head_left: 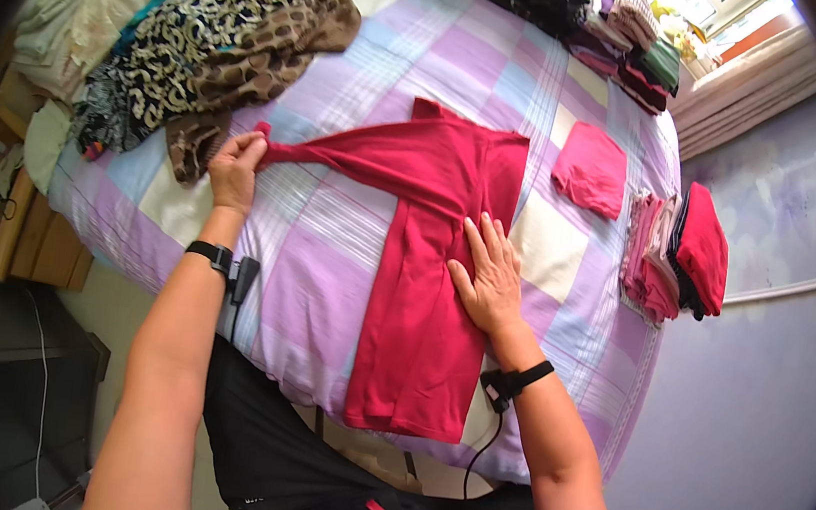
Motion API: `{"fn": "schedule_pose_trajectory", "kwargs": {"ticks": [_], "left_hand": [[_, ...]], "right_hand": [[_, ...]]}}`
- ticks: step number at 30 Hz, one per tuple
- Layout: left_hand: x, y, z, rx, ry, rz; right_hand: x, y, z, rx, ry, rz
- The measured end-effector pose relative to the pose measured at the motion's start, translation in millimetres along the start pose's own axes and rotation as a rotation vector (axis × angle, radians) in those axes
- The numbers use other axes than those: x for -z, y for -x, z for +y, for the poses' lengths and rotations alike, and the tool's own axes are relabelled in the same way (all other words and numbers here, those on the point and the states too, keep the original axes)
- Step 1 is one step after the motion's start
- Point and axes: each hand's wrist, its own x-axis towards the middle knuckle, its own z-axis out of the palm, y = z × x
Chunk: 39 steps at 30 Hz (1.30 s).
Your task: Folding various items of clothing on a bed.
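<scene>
A red long-sleeved garment point(414, 336) lies spread on the plaid bedsheet point(558, 353), folded lengthwise, with one sleeve stretched out to the left. My left hand point(234, 170) pinches the cuff end of that sleeve between thumb and fingers, at the left of the garment. My right hand point(489, 279) rests flat, fingers apart, on the body of the garment below the sleeve's shoulder end. A small folded pink cloth point(589, 165) lies to the right of the garment.
A leopard-print and patterned clothing heap point(199, 60) sits at upper left. Folded pink, black and red clothes point(701, 243) stand at the right edge, more piles point(644, 40) at the back. A wooden piece of furniture point(48, 234) stands left of the bed, a grey cabinet door point(734, 393) right.
</scene>
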Motion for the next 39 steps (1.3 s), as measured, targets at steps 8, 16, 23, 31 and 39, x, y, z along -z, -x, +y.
{"fn": "schedule_pose_trajectory", "kwargs": {"ticks": [8, 16, 23, 31, 39], "left_hand": [[-9.0, 1.9, 22.7, 0.133, 0.335, -0.085], [5.4, 0.8, 42.9, 0.362, 0.972, -0.005], [18.4, -8.4, 23.3, 0.215, 0.780, -0.144], [17.7, 2.0, 34.0, 0.260, 0.962, -0.147], [18.9, -1.7, 27.9, 0.221, 0.774, -0.113]], "right_hand": [[-3.4, 6.1, 16.0, -0.032, -0.016, 0.029], [-8.1, 7.1, 18.5, -0.056, -0.050, 0.035], [-10.1, 4.6, 12.6, -0.047, -0.052, 0.050], [-8.9, 4.6, 14.2, -0.043, -0.054, 0.062], [-8.6, 3.6, 12.7, -0.043, -0.053, 0.053]]}}
